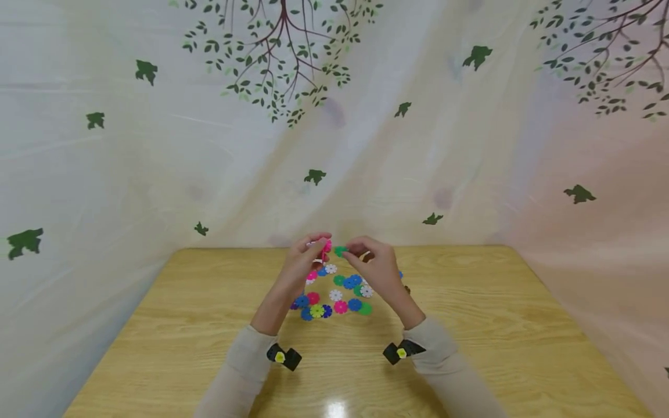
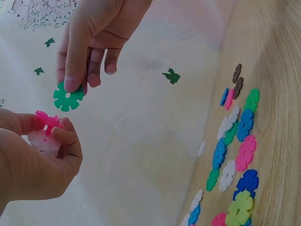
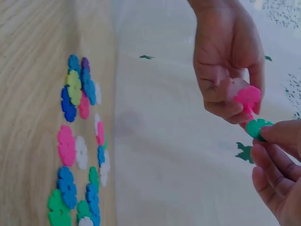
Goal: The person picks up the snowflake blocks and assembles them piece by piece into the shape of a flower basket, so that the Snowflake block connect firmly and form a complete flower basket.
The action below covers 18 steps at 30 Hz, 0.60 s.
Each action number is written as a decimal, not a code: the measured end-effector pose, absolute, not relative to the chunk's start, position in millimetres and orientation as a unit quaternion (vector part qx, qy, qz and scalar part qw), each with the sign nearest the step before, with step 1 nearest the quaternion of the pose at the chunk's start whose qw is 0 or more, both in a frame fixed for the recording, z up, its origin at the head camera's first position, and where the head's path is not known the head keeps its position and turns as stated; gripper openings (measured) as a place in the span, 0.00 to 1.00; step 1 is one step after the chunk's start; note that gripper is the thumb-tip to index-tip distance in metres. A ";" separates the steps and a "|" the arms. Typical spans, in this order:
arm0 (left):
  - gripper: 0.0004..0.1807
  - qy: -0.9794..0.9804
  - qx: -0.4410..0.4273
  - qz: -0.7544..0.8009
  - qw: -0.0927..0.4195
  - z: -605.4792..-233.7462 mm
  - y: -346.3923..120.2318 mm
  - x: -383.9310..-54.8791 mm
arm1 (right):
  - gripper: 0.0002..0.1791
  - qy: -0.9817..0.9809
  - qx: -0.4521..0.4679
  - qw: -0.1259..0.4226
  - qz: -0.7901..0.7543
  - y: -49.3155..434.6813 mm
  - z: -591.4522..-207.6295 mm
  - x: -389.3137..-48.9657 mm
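Your left hand (image 1: 299, 264) gripped a pink disc (image 3: 248, 95); your right hand (image 1: 377, 268) pinched a green disc (image 2: 66, 100) just beside it.

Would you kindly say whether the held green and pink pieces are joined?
Apart: the left wrist view shows a gap between the green piece and pink pieces.

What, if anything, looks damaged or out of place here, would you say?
Nothing stands out. The flower-shaped pieces lie loose on the table, some overlapping, none visibly broken. The left hand holds a pink piece and the right hand pinches a green piece; both are partly covered, but no damage shows.
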State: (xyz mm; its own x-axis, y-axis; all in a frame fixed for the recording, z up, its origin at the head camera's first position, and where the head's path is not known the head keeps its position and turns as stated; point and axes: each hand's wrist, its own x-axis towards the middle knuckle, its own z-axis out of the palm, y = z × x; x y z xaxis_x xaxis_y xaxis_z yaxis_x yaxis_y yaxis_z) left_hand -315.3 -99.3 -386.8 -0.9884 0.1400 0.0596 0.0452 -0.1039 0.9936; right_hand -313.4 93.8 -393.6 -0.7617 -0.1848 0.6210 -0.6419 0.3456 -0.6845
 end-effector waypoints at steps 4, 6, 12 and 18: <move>0.18 0.664 0.070 0.744 0.034 -387.2 -97.3 -316.0 | 0.05 -0.776 0.264 0.258 0.512 87.1 -399.0 -312.4; 0.18 0.664 0.073 0.744 0.036 -387.6 -96.6 -316.7 | 0.05 -0.770 0.268 0.270 0.512 84.8 -401.4 -312.3; 0.18 0.662 0.080 0.744 0.037 -388.9 -93.9 -317.8 | 0.05 -0.760 0.286 0.298 0.503 79.8 -405.5 -311.8; 0.17 0.645 0.095 0.757 0.040 -391.1 -85.5 -314.8 | 0.06 -0.741 0.312 0.336 0.491 79.6 -407.7 -311.7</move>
State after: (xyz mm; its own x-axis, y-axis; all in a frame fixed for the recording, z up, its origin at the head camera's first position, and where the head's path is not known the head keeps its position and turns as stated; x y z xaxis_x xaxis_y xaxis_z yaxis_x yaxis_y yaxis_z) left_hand -314.8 -85.5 -391.1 -0.9788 0.1825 0.0926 0.0624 -0.1651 0.9843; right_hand -311.7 79.6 -407.7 -0.5790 -0.1318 0.8046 -0.7924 0.3234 -0.5172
